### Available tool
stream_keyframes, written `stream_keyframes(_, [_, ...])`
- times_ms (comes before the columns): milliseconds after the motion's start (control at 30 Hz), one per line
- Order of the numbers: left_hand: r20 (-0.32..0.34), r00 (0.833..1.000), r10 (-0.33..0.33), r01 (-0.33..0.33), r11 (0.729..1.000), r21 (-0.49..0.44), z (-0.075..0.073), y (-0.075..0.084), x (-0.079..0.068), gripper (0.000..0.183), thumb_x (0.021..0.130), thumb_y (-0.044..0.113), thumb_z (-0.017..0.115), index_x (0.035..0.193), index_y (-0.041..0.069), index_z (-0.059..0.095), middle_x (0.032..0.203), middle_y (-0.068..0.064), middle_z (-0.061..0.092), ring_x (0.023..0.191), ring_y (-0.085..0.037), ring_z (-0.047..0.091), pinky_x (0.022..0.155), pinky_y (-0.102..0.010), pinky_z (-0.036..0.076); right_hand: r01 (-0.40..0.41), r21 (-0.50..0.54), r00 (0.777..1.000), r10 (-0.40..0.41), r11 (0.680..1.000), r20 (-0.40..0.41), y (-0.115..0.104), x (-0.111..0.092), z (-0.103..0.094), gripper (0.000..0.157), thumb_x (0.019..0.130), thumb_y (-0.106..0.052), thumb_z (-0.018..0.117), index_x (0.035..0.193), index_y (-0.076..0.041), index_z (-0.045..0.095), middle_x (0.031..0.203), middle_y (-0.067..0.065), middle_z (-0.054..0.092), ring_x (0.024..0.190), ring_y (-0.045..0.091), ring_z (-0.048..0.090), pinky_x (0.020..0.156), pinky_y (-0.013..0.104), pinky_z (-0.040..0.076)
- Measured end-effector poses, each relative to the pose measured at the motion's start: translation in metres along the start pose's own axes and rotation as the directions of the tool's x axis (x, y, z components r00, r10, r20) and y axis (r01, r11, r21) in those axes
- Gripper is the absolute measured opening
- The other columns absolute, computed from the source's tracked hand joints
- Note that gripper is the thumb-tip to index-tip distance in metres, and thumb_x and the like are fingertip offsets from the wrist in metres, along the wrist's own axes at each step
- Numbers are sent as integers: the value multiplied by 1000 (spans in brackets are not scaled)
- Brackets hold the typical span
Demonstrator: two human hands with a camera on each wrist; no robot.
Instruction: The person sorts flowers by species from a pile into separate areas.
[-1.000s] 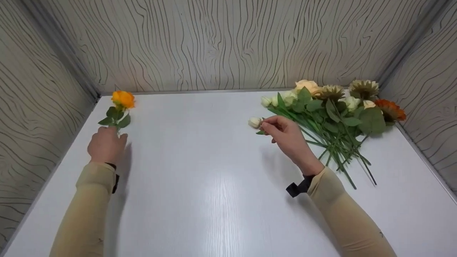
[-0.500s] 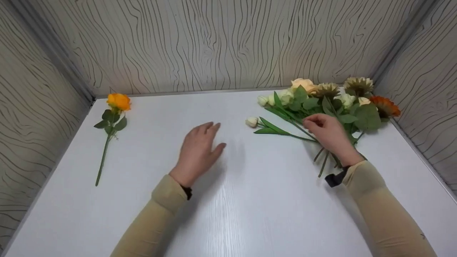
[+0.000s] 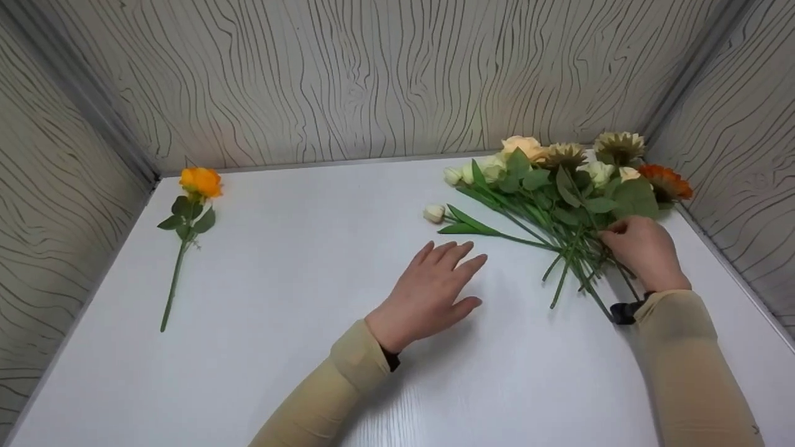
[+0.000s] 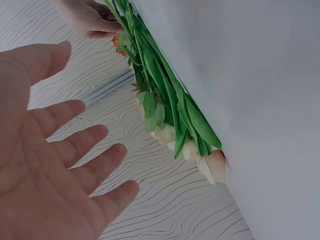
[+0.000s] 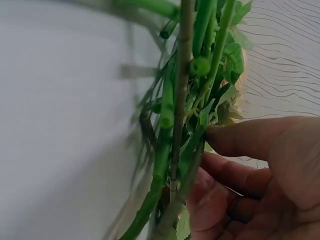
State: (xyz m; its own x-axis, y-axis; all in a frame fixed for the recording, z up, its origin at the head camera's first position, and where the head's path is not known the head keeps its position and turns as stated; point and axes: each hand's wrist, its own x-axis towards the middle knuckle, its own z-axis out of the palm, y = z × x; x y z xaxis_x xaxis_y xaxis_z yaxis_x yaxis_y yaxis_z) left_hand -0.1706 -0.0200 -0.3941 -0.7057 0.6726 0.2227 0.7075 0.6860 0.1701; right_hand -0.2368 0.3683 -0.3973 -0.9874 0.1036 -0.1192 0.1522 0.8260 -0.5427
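My left hand (image 3: pixel 428 292) hovers over the middle of the table with its fingers spread and holds nothing. The left wrist view shows its palm (image 4: pixel 45 165) facing the flowers from a distance. At the right, my right hand (image 3: pixel 646 251) pinches a flower stem (image 5: pixel 192 172) between thumb and fingers among the crossed stems of the pile. Which bloom this stem bears I cannot tell. The pile holds white tulips (image 3: pixel 459 176), a peach rose (image 3: pixel 525 148), brownish flowers and an orange-red flower (image 3: pixel 666 181). One white tulip (image 3: pixel 434 213) lies at the pile's left edge.
A yellow-orange rose (image 3: pixel 200 182) lies alone at the table's far left, its stem pointing toward me. The white table (image 3: pixel 298 248) is bounded by wood-patterned walls (image 3: pixel 348 81) at the back and both sides.
My left hand has let go of the yellow-orange rose and moved right to mid-table. My right hand has released the white tulip and moved right to a stem in the pile.
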Motion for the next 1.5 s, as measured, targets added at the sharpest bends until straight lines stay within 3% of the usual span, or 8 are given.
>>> stream_keyframes(300, [19, 1000, 12, -11, 999, -39, 4, -4, -6, 60, 101, 39, 66, 154, 18, 48, 156, -7, 46, 142, -26, 43, 120, -49, 28, 8, 18, 997, -9, 1000, 83, -1, 0, -2, 43, 103, -29, 58, 121, 10, 65, 116, 28, 62, 87, 33, 56, 65, 36, 48])
stream_keyframes(600, [3, 1000, 17, -17, 998, -63, 2, -6, -1, 57, 102, 37, 64, 153, 16, 49, 153, -7, 49, 140, -24, 46, 119, -44, 31, -23, 92, 999, 20, 996, 39, -5, -10, -13, 55, 106, -42, 52, 131, 5, 60, 127, 27, 57, 104, 37, 54, 76, 44, 49])
stream_keyframes(733, [-26, 1000, -3, 1, 995, -103, -1, -8, -1, 53, 103, 36, 63, 150, 15, 52, 149, -6, 54, 137, -22, 50, 115, -38, 36, 3, 117, 1000, 0, 993, -29, -18, -10, -14, 55, 104, -46, 55, 130, 2, 62, 115, 23, 63, 92, 32, 61, 70, 38, 51])
stream_keyframes(933, [-48, 995, -87, 70, 957, -282, -7, -9, -3, 42, 104, 32, 62, 142, 14, 61, 140, -1, 62, 130, -17, 56, 106, -34, 46, 59, 364, 998, -46, 930, -43, -57, -17, -2, 54, 100, -47, 63, 133, -4, 61, 112, 13, 65, 90, 24, 64, 76, 33, 57])
stream_keyframes(1067, [-7, 984, -175, 150, 861, -486, -10, -9, -5, 37, 105, 31, 61, 138, 14, 65, 132, 4, 66, 118, -11, 62, 99, -30, 50, 103, 581, 993, -119, 807, -10, -93, -23, 15, 50, 97, -39, 70, 129, -2, 64, 111, 12, 68, 91, 22, 66, 80, 29, 58])
stream_keyframes(1267, [123, 956, -268, 267, 609, -747, -10, -9, -1, 34, 103, 33, 64, 132, 16, 70, 115, 11, 71, 98, -7, 67, 85, -27, 54, 134, 793, 966, -256, 594, 28, -147, -32, 43, 44, 95, -26, 75, 124, 5, 65, 108, 16, 68, 93, 23, 67, 82, 30, 59])
stream_keyframes(1400, [170, 944, -282, 278, 407, -870, -9, -10, 2, 27, 102, 26, 66, 124, 13, 74, 101, 3, 75, 90, -18, 72, 78, -29, 58, 177, 834, 941, -338, 523, 13, -168, -37, 58, 38, 97, -20, 73, 122, 8, 64, 103, 15, 68, 90, 22, 66, 79, 30, 59])
stream_keyframes(1500, [157, 945, -286, 252, 337, -907, -8, -9, 3, 18, 101, 21, 68, 116, 13, 75, 97, 0, 75, 87, -21, 71, 77, -30, 59, 195, 845, 932, -364, 499, 0, -176, -40, 66, 35, 97, -17, 72, 120, 9, 64, 104, 16, 69, 88, 21, 66, 78, 30, 59])
